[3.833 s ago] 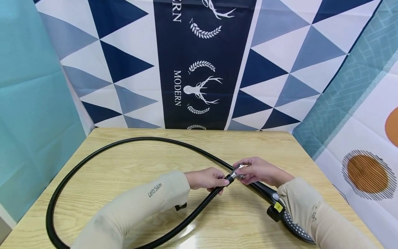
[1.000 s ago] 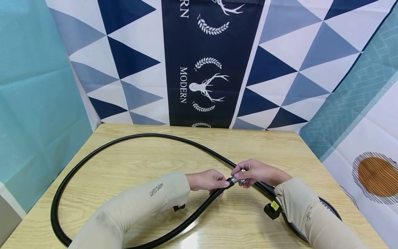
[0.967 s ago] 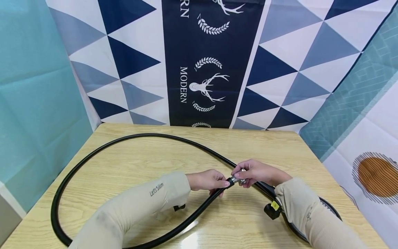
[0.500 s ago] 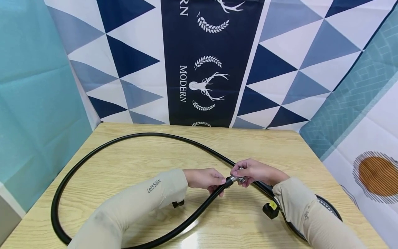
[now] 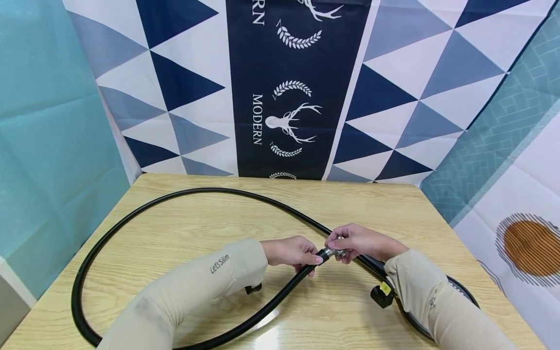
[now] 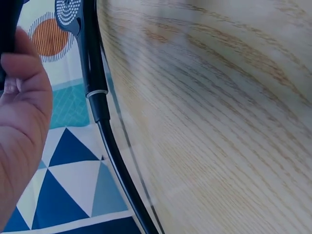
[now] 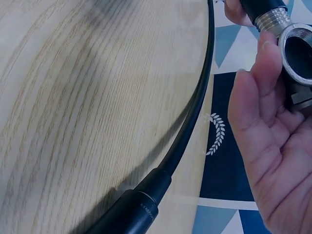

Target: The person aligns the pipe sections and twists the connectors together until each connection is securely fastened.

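Observation:
My left hand (image 5: pixel 294 253) pinches the black hose (image 5: pixel 280 295) close to its end, thumb on top by the black collar. My right hand (image 5: pixel 367 242) holds a silver metal fitting with its fingertips. In the right wrist view this fitting (image 7: pixel 273 22) has a threaded neck meeting the collar and a round, internally threaded opening turned toward the camera. How far the neck sits in the collar cannot be told. From its other end, the hose runs into a black hand shower (image 6: pixel 92 53), whose perforated face lies partly behind my right forearm in the head view.
The hose makes a wide loop over the left side of the wooden table (image 5: pixel 183 228). A black wrist camera (image 5: pixel 381 296) with a yellow tag hangs under my right wrist. Patterned cloth (image 5: pixel 280 87) stands behind the table, with more cloth at both sides.
Both hands keep to the hose end and fitting, with only small shifts of the left hand and collar. Compared with the oldest frame, the shower head lies farther right. The head view has shifted slightly.

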Available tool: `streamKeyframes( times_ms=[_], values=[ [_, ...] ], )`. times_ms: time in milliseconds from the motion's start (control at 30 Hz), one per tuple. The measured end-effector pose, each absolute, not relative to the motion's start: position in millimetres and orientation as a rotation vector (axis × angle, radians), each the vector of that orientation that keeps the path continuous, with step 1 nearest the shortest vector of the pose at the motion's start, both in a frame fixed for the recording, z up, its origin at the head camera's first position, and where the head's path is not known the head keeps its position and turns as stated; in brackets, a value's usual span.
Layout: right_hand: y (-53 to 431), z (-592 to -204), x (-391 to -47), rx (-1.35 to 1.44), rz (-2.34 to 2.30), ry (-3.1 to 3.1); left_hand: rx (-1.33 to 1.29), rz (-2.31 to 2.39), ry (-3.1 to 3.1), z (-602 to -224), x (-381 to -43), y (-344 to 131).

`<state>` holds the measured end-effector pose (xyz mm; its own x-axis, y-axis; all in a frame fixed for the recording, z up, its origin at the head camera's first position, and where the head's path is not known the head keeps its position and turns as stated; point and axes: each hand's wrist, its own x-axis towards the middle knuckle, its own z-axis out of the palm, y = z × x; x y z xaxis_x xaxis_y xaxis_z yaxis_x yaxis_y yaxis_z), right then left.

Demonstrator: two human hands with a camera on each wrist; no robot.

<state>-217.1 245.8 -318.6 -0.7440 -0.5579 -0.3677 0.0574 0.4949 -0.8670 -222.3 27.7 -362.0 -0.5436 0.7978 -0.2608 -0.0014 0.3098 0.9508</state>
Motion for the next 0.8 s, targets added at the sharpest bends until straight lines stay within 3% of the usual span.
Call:
streamKeyframes(
  times_ms=[800],
  values=[
    [251.2, -310.7, -221.0, -0.412, -1.299, 2.034, 0.734, 1.373, 1.818, -359.7, -219.5, 29.4]
  ],
)
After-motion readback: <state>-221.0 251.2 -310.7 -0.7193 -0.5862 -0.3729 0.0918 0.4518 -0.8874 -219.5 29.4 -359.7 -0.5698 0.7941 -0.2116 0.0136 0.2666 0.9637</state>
